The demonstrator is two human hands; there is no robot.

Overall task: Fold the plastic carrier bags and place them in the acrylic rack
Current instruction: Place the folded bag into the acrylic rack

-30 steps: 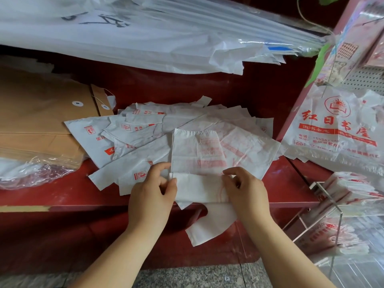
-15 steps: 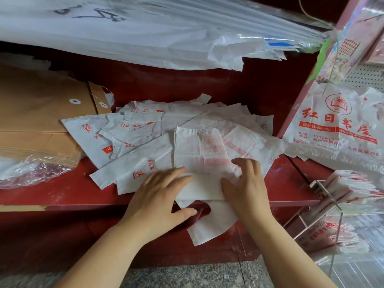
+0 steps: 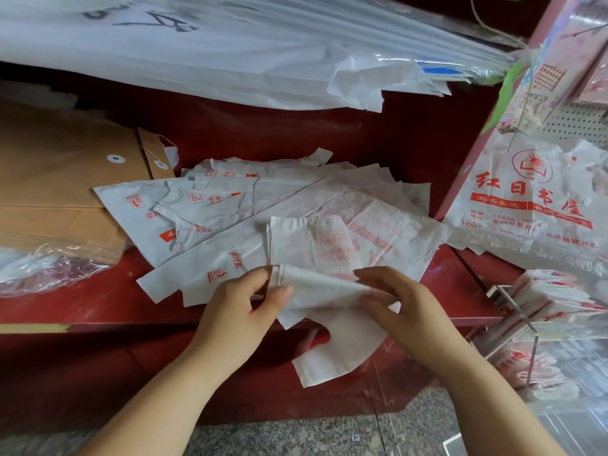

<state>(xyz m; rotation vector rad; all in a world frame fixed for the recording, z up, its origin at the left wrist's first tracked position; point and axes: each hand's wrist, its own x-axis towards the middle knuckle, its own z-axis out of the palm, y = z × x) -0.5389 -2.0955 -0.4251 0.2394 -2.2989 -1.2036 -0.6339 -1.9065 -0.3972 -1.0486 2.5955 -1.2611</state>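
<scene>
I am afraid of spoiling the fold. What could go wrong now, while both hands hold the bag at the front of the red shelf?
1. The left hand and right hand pinch the folded bag only at its ends. Each grip is small, so the thin plastic may slip and unfold.
2. Another bag hangs over the front edge of the shelf, just below the hands. Lifting the folded one might drag it to the floor.

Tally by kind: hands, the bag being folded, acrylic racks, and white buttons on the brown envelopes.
Hands: 2 (left hand, right hand)
Bag being folded: 1
Acrylic rack: 1
Envelope buttons: 2
Total: 6
</scene>
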